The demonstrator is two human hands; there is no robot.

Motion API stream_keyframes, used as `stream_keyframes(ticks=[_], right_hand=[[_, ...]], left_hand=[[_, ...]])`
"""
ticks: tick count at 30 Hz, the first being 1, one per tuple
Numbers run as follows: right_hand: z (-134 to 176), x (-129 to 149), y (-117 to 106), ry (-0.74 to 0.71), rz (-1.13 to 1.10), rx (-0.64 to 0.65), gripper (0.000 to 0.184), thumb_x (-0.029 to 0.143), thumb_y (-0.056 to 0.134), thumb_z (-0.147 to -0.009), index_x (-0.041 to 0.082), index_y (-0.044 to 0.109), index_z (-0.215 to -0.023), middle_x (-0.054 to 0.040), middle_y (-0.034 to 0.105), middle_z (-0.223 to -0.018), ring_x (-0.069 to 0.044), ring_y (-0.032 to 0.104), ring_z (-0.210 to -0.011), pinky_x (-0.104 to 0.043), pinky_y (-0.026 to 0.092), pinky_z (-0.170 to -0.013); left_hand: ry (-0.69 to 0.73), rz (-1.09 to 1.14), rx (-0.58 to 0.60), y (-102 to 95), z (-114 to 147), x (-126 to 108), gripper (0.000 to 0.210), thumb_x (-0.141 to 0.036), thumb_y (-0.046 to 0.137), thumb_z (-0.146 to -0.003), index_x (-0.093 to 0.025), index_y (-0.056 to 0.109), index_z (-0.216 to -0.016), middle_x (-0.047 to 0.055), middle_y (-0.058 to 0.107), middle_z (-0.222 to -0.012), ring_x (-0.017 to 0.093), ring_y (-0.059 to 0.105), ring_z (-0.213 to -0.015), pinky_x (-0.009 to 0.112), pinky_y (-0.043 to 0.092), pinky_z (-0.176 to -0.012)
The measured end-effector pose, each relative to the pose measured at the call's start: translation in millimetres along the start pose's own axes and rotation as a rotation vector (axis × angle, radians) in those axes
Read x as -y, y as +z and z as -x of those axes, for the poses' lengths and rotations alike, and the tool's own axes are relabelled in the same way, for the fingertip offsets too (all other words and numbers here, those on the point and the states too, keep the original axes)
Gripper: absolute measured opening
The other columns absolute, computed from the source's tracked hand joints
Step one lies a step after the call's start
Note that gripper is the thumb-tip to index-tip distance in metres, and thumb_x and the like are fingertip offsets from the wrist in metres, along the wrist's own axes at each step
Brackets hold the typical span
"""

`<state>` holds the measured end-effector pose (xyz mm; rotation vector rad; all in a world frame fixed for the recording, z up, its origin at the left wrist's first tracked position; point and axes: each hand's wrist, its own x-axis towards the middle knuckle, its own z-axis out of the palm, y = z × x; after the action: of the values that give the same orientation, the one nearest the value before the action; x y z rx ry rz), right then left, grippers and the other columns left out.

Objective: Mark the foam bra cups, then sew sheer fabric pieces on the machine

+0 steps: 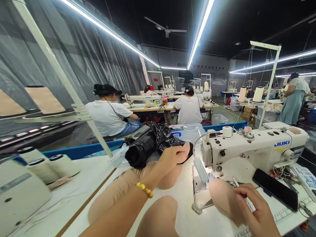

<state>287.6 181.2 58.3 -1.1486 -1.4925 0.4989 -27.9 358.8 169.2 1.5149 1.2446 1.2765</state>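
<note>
My left hand (170,158), with a gold bracelet at its wrist, reaches across the table with its fingers closed on a small beige moulded cup (183,152), beside a crumpled black plastic bag (163,135). Between thumb and fingers of my right hand (256,205) is the edge of another beige moulded cup (223,197), in front of the needle area of a white JUKI sewing machine (251,143). A thin white pen-like stick shows by my right fingers; whether I hold it is unclear. More beige cups (158,217) lie under and beside my left forearm.
A black phone (276,189) lies right of my right hand, near cables and small tools. White thread cones (53,168) and a thread stand post (66,82) are at left. Behind the bag is a clear plastic bin (196,131). Co-workers in white shirts sit ahead.
</note>
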Motion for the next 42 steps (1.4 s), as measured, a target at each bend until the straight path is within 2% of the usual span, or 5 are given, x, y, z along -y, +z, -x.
stream_keyframes(ticks=[6, 11, 19, 29, 42], right_hand=[[14, 41, 52, 0.004, -0.239, 0.303, 0.023, 0.042, 0.07, -0.1, 0.035, 0.081, -0.12, -0.0103, 0.075, -0.11, -0.03, 0.069, -0.091, -0.041, 0.059, -0.082], [14, 77, 100, 0.307, -0.464, 0.384, 0.078, 0.057, 0.088, -0.083, 0.035, 0.057, -0.152, -0.0114, 0.067, -0.137, -0.033, 0.063, -0.117, -0.049, 0.051, -0.102], [26, 85, 138, 0.511, -0.901, 0.53, 0.08, 0.054, 0.1, -0.068, 0.028, 0.059, -0.132, -0.0075, 0.07, -0.121, -0.028, 0.071, -0.104, -0.042, 0.056, -0.091], [8, 84, 94, 0.502, -0.893, 0.544, 0.066, 0.044, 0.099, -0.073, 0.025, 0.063, -0.124, -0.0023, 0.073, -0.111, -0.022, 0.067, -0.103, -0.031, 0.051, -0.089], [-24, 71, 60, 0.624, -0.984, 0.61, 0.069, 0.038, 0.101, -0.068, 0.023, 0.065, -0.125, -0.0043, 0.077, -0.108, -0.024, 0.073, -0.107, -0.036, 0.053, -0.095]], left_hand=[[-0.253, 0.223, 0.069, -43.2, 76, -27, 0.045, -0.047, 0.101, -0.065, -0.015, 0.083, -0.091, 0.008, 0.083, -0.084, 0.025, 0.074, -0.074, 0.031, 0.058, -0.065], [-0.37, 0.428, 0.09, -36.6, 136, -27, 0.044, -0.039, 0.103, -0.063, -0.016, 0.083, -0.095, 0.013, 0.084, -0.087, 0.031, 0.08, -0.081, 0.037, 0.063, -0.071], [-0.394, 0.629, -0.019, -24.4, 171, -10, 0.053, -0.042, 0.105, -0.059, -0.016, 0.082, -0.099, 0.011, 0.085, -0.088, 0.032, 0.081, -0.083, 0.038, 0.067, -0.071], [-0.366, 0.631, -0.088, -53.5, 174, -5, 0.049, -0.034, 0.104, -0.061, -0.017, 0.084, -0.101, 0.01, 0.085, -0.097, 0.02, 0.076, -0.076, 0.025, 0.063, -0.068], [-0.067, -0.141, -0.192, -44.3, 194, 14, 0.048, -0.046, 0.093, -0.07, -0.029, 0.085, -0.114, 0.008, 0.076, -0.116, 0.029, 0.064, -0.099, 0.026, 0.053, -0.074]])
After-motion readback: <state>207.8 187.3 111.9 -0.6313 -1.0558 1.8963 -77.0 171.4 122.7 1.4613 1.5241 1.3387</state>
